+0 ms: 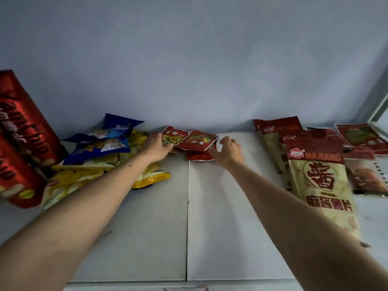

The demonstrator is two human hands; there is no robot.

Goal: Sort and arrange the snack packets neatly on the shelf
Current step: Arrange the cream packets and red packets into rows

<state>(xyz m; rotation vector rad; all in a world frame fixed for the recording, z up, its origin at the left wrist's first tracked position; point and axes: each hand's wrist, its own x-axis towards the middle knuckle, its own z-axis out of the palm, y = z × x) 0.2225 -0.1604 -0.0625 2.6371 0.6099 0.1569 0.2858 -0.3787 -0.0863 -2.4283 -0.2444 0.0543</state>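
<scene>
Reaching to the back of a white shelf (210, 227), a person works both hands into a small heap of red sachets (199, 140) lying at the middle of the frame, against the pale blue back wall (189, 59). The left hand (156, 147) pinches the leftmost sachet (171, 136) by its near edge, thumb underneath. The right hand (228, 151) hovers just beside the heap's right end, fingers loosely curled and holding nothing, its grip released.

The sorting looks roughly half done. On the right of the frame, cream-and-red crisp bags (319, 181) lie overlapped in a fairly orderly line running toward the camera, with flat red packets (361, 137) set behind them near the right edge. On the left, things remain untidy: blue bags (105, 139) and yellow bags (144, 175) sprawl across one another at odd angles, and tall red tubes (23, 131) lean at the far left edge.

Between the two groups the shelf boards lie bare except for the sachets. Judging by this layout, the sachets are the step in hand, and the blue and yellow pile is the larger job left. Whether the red tubes count as placed cannot be told.
</scene>
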